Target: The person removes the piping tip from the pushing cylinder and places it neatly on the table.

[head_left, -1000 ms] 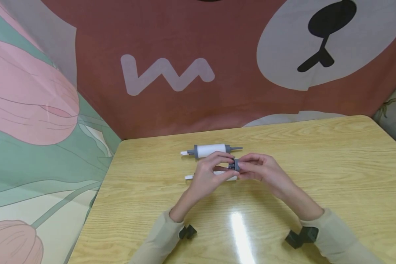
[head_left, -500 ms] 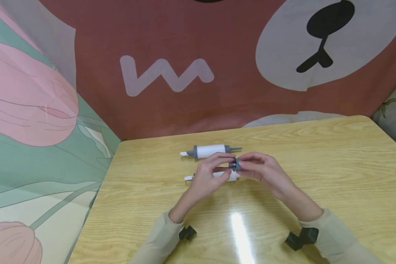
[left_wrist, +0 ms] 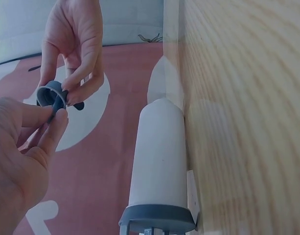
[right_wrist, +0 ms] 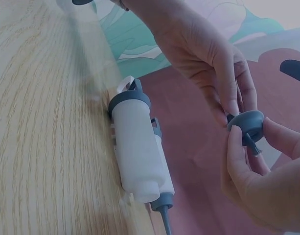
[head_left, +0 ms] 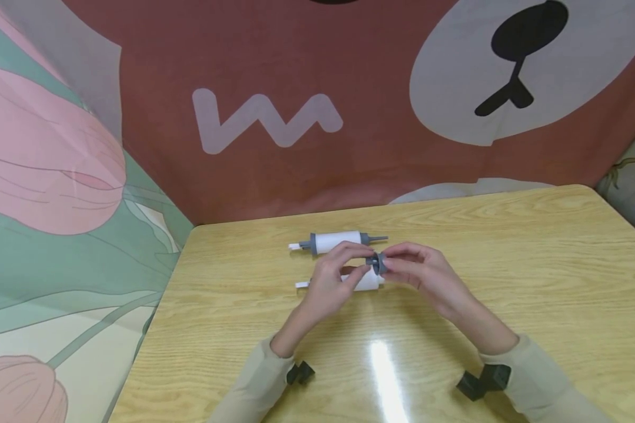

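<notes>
My right hand pinches a small grey cap between thumb and fingers above the table. Its hollow side faces my left hand, and a thin nozzle sticks out of the other side. With thumb and fingertips my left hand pinches a small dark grey piece at the cap's mouth; whether the piece sits inside or only touches the rim I cannot tell. Below the hands lies a white cylindrical bottle with a grey collar at one end and a bare white neck at the other. My left hand partly hides it in the head view.
Behind it on the wooden table lies a second white bottle, with a grey collar, a white tab and a grey cap with a long nozzle. A printed cloth hangs along the table's back edge.
The grey cap has tilted a little, so its hollow side shows more. My left fingertips have shifted slightly up at its mouth, uncovering more of the white bottle. The bottles stay put.
</notes>
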Demonstrator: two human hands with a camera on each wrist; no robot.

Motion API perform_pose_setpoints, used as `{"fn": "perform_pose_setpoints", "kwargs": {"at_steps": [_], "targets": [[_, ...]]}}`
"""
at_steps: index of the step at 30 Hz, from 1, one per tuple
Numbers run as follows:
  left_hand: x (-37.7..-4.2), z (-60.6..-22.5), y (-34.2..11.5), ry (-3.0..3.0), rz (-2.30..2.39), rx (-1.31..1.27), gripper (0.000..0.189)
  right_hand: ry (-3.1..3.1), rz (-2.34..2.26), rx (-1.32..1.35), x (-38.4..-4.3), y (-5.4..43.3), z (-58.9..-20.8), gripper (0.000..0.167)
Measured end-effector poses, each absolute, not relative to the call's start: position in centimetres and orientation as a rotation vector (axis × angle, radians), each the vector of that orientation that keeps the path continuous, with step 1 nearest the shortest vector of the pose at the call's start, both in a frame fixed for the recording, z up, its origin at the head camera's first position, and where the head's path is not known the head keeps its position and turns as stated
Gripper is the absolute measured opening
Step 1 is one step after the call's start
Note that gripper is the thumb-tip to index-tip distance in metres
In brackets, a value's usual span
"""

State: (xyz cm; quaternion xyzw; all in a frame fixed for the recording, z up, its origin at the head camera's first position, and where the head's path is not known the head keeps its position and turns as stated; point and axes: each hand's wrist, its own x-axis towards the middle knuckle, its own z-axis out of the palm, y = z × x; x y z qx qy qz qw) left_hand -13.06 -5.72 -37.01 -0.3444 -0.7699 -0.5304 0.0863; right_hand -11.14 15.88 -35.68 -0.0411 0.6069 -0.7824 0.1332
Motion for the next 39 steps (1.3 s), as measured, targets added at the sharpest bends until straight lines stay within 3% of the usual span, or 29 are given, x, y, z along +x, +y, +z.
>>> {"fn": "perform_pose_setpoints", "kwargs": {"at_steps": [39], "targets": [[-13.59,-37.32,-5.83,-2.151,-1.728,-1.000,0.013,1.886,-2.264,-0.115,-11.64,16.53,-35.63,0.014]]}}
